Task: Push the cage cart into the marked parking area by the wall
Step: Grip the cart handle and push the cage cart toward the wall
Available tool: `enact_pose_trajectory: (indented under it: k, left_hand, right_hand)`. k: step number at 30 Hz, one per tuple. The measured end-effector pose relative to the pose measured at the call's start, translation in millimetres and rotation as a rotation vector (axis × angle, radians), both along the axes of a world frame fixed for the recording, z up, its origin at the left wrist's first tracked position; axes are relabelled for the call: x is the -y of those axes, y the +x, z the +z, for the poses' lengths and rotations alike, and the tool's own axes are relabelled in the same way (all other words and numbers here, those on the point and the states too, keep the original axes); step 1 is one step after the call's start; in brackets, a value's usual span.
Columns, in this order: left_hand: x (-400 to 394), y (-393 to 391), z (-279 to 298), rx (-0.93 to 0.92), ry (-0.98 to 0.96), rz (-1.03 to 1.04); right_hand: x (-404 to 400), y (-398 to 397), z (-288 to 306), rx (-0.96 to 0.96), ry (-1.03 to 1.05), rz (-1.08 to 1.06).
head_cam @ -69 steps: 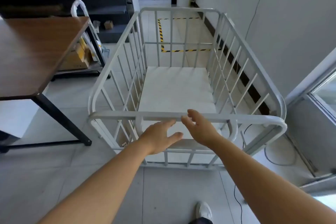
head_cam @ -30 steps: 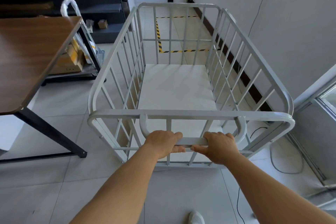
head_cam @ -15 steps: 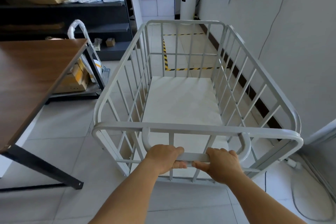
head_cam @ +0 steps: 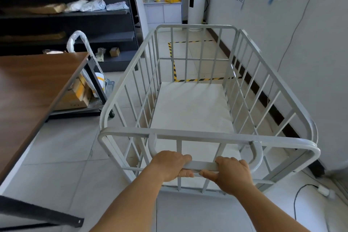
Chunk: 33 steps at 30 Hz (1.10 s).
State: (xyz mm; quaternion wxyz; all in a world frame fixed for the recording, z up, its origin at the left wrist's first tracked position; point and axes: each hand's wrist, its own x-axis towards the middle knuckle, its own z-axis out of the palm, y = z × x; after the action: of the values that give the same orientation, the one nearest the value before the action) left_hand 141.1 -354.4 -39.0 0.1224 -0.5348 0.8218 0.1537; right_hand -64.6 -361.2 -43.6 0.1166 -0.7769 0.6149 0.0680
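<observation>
A light grey cage cart (head_cam: pixel 120 98) with barred sides and an empty white floor stands right in front of me, pointing away along the right wall. My left hand (head_cam: pixel 170 165) and my right hand (head_cam: pixel 230 176) both grip its low curved handle bar (head_cam: pixel 202 165), side by side. Beyond the cart's far end, yellow-and-black striped tape (head_cam: pixel 174 66) marks a rectangle on the tiled floor by the wall.
A brown table (head_cam: pixel 33 88) with black legs stands close on the left. Behind it is a platform trolley (head_cam: pixel 88 84) with cardboard boxes, then dark shelving (head_cam: pixel 75 20). The grey wall (head_cam: pixel 301 52) runs along the right, with a cable and plug (head_cam: pixel 323 190) on the floor.
My hands went from hovering over the top rail to gripping the handle bar. The cart has rolled forward past the table, and the taped rectangle lies nearer its far end.
</observation>
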Motion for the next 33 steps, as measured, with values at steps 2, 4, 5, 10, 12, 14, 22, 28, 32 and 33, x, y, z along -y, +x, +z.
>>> enact_pose_trajectory:
  k: [2,4,5,10,12,14,22,28,32,33]
  left_hand:
    - [17,15,0,0.004,0.002,-0.018]
    - [35,32,-1,0.008,0.010,-0.029]
    - [44,42,-2,0.010,0.007,-0.033]
    - [91,89,-1,-0.001,0.001,-0.061]
    - [108,106,-1,0.001,-0.002,-0.067]
    - [126,124,-3,0.006,-0.001,-0.071]
    - [197,173,-3,0.013,-0.017,-0.061]
    - [263,194,-3,0.010,-0.021,-0.052]
    - [313,201,0,0.010,-0.014,-0.047]
    - [326,202,1,0.005,-0.017,-0.044]
  right_hand:
    - [15,15,0,-0.004,0.005,-0.013]
    - [30,33,0,0.004,0.003,-0.024]
    - [37,42,-1,0.013,0.000,-0.031]
    - [77,89,0,0.032,-0.027,-0.072]
    - [92,106,-1,0.043,-0.030,-0.084]
    - [107,124,-2,0.040,-0.035,-0.089]
    - [173,175,0,0.055,-0.052,-0.112]
    - [238,197,-2,0.046,-0.056,-0.118]
    - [288,205,-5,0.059,-0.064,-0.134]
    - [301,208,-4,0.064,-0.065,-0.135]
